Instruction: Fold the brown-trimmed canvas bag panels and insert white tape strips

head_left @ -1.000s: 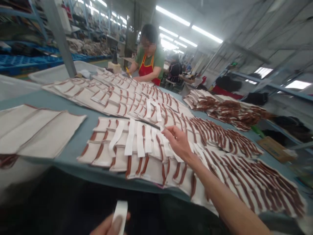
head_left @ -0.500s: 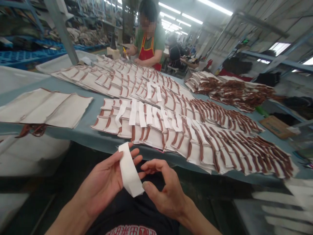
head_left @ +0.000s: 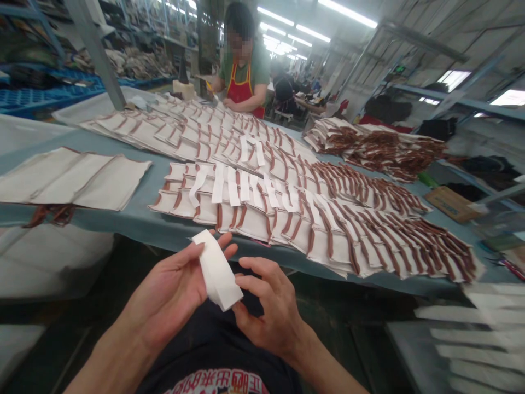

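A small stack of white fabric strips (head_left: 215,268) lies slantwise across my left hand (head_left: 176,290). The left thumb presses on the top end and the fingers support it from behind. At the lower end, my right hand (head_left: 268,306) has its thumb and a fingertip at the corner of the strips, with the other fingers curled. In front of my hands, rows of overlapping off-white cloth pieces with brown edging (head_left: 254,221) cover the table. Several loose white strips (head_left: 217,183) are laid over these rows.
The table (head_left: 135,227) has a blue-green cover. At left lies a flat off-white panel (head_left: 74,178); a heap of brown-edged pieces (head_left: 377,145) and a cardboard box (head_left: 451,203) are at right. More white strips (head_left: 471,334) hang lower right. A co-worker in a red apron (head_left: 240,90) stands opposite.
My right thumb and fingertip have closed in on the lower corner of the strips, and the strips' lower end has risen slightly. The camera view has shifted a little.
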Tool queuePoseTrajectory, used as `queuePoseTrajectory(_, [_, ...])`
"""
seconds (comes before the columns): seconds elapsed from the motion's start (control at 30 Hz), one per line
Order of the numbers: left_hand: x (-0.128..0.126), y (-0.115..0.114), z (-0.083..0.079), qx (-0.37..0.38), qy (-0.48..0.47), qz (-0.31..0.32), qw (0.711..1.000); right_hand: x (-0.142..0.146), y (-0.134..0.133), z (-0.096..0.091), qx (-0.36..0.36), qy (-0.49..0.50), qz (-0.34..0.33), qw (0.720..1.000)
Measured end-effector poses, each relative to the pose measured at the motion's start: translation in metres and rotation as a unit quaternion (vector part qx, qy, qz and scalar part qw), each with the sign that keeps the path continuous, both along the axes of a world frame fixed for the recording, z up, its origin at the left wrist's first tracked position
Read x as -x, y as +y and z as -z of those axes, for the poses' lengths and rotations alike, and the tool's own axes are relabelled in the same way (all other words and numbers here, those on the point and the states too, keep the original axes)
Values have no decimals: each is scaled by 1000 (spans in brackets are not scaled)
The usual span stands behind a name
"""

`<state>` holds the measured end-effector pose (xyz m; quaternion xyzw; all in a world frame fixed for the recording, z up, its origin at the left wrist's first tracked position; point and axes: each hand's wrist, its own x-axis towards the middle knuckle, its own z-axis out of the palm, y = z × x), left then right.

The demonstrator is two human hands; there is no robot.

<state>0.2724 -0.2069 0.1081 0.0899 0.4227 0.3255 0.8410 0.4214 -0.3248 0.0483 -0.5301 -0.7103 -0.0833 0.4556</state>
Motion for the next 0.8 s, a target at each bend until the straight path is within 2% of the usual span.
queuePoseTrajectory(0.2, [1, -4, 3, -7, 18, 8, 1000, 3, 8, 6, -32, -31, 14, 999])
queuePoseTrajectory(0.4, [7, -7, 24, -113, 26, 61, 991, 5, 10, 15, -29, -32, -10, 999])
queuePoseTrajectory(0.5, [10, -7, 34, -140, 31, 99, 985, 5, 8, 24, -4, -19, -37, 999])
queuePoseTrajectory(0.63, [12, -4, 43, -136, 36, 116, 983, 8, 7, 34, 0, 8, -48, 999])
queuePoseTrajectory(0.8, [10, -2, 52, -138, 50, 130, 981, 10, 8, 27, 23, 83, -42, 995])
